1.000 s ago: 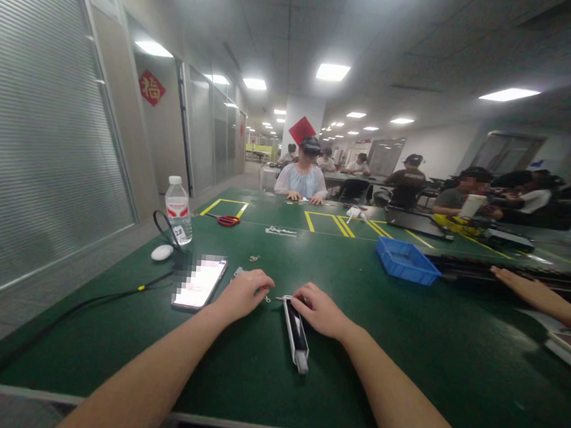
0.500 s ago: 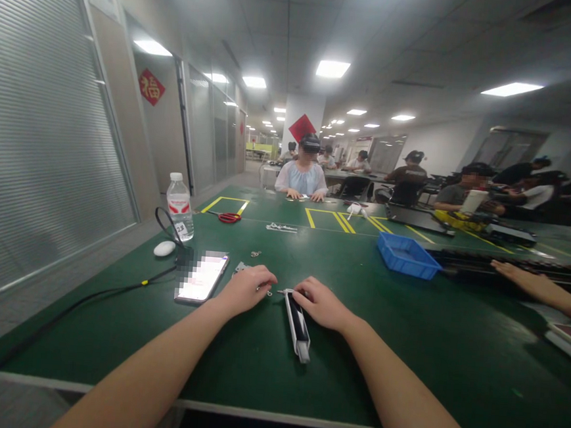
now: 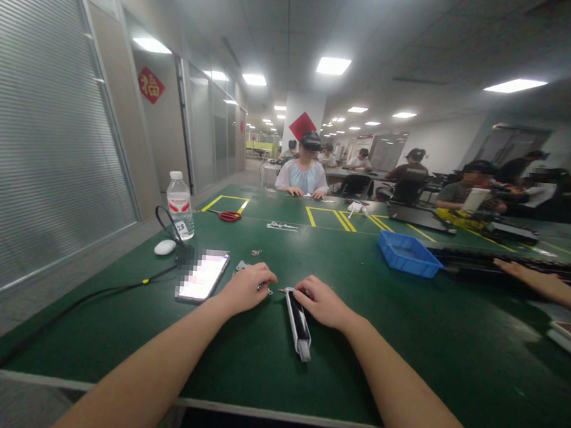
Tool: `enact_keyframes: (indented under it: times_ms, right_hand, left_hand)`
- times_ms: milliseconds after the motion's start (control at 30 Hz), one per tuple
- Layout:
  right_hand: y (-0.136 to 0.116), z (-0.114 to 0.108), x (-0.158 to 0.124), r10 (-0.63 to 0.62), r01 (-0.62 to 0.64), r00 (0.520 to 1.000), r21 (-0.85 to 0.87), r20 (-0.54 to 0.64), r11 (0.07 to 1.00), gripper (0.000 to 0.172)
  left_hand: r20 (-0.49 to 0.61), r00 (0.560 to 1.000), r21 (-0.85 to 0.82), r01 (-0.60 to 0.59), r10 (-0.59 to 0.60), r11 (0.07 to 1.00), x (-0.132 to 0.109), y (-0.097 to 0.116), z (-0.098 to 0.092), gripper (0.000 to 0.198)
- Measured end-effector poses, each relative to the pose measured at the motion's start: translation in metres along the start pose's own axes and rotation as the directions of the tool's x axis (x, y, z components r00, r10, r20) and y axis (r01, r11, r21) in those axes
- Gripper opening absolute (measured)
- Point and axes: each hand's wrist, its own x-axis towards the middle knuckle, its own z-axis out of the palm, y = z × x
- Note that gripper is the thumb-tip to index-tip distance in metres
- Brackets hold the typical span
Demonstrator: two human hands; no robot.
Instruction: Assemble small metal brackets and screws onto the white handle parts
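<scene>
My right hand (image 3: 324, 303) lies at the far end of a slim white-and-black case (image 3: 301, 330), with thumb and bent fingers closed on it. A thin metal tip (image 3: 281, 290) sticks out leftward from that end, and a pale tab (image 3: 303, 353) shows at the near end. To its left, my left hand (image 3: 247, 289) rests on the table with curled fingers closed. A small metal piece (image 3: 270, 292) shows at its fingertips; what the fingers hold is mostly hidden. Just behind the left hand lies a flat grey metal part (image 3: 240, 268), partly covered.
Left of my hands lie a phone (image 3: 205, 275), a white mouse-like object (image 3: 165, 248), a black cable (image 3: 111, 290) and a water bottle (image 3: 180, 206). Red-handled scissors (image 3: 230, 216), small metal bits (image 3: 256, 252) and a blue tray (image 3: 409, 255) sit farther back. Another person's hand (image 3: 513, 269) is at right.
Both hands stay almost where they were, as does the case. The view has shifted very slightly.
</scene>
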Motion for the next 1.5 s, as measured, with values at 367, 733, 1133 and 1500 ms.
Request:
enact_keyframes:
  times_ms: [367,733,1133,1500]
  right_hand:
    - [0.0020,0.0005,0.0014,-0.018,0.018,1.000,0.017,-0.003,1.000,0.031]
    - [0.0002,-0.0006,0.0008,-0.008,0.008,1.000,0.013,-0.004,1.000,0.031]
    - [0.0002,-0.0035,0.0023,0.019,-0.019,0.999,0.007,-0.048,1.000,0.027]
    - [0.0045,-0.0017,0.0017,0.031,-0.030,0.999,0.021,-0.043,0.999,0.015]
  left_hand:
    - [0.019,1.000,-0.005,0.022,-0.022,1.000,-0.0003,0.0039,-0.0029,0.021]
    - [-0.017,0.999,-0.041,0.043,-0.044,0.998,0.0007,0.0002,0.0013,0.024]
    - [-0.063,0.996,-0.044,0.058,-0.060,0.997,0.0018,-0.0034,-0.0009,0.015]
    - [-0.038,0.992,-0.076,0.119,-0.122,0.990,0.0023,-0.0018,-0.0010,0.011]
